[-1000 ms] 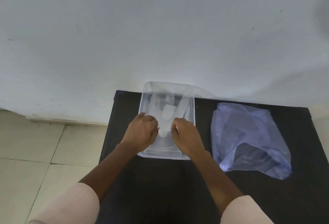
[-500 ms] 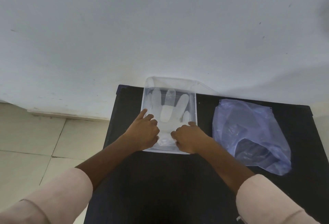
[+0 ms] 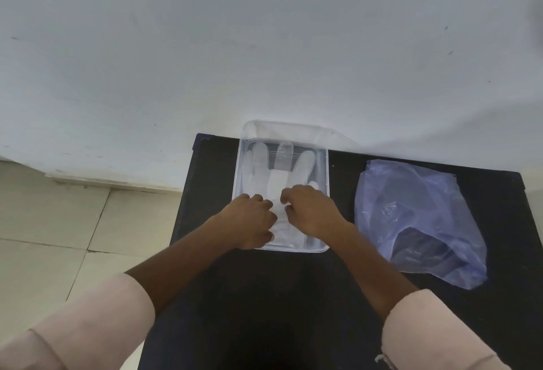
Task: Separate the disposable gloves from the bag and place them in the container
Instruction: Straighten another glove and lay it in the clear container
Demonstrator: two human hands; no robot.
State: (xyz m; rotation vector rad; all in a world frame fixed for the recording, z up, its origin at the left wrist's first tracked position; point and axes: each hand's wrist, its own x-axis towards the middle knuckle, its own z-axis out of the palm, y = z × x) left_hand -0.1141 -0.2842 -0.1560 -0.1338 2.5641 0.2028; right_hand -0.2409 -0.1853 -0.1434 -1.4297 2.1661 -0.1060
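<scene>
Black table (image 3: pixel 293 296), white wall (image 3: pixel 264 46), tiled floor (image 3: pixel 73 222)

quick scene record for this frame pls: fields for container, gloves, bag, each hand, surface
container: clear plastic container, open, on the table by the wall
gloves: translucent glove lying flat inside the container, fingers pointing to the wall
bag: bluish plastic bag, crumpled, right of the container, apart from it
left hand: left hand over the container's near end, fingers curled on the glove cuff
right hand: right hand beside it, fingers curled on the glove
surface: black table
</scene>
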